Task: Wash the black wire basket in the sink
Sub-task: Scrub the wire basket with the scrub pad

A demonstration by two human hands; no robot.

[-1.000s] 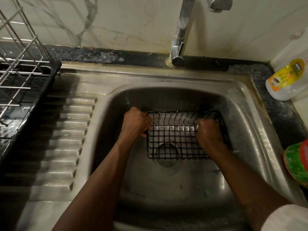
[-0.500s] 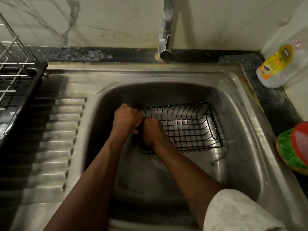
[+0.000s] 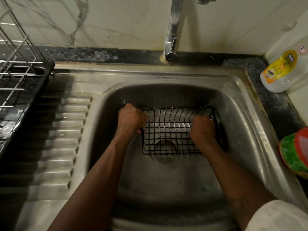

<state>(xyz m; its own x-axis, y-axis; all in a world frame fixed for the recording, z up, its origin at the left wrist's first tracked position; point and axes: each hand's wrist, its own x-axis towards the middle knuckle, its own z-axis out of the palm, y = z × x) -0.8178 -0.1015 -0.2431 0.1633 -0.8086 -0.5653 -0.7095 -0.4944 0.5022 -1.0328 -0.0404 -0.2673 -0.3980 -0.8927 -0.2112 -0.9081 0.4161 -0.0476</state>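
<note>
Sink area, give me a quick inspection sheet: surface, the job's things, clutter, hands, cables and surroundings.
Surface: steel sink with ribbed drainboard; no water running from the tap.
Job's things: black wire basket in the basin, over the drain.
Clutter: dish soap bottle and a green and red item on the counter at right.
Hands: left hand grips the basket's left end; right hand is inside it at the right end.
Cables: nothing seen.
Surroundings: dish rack at left, marble wall behind.
</note>
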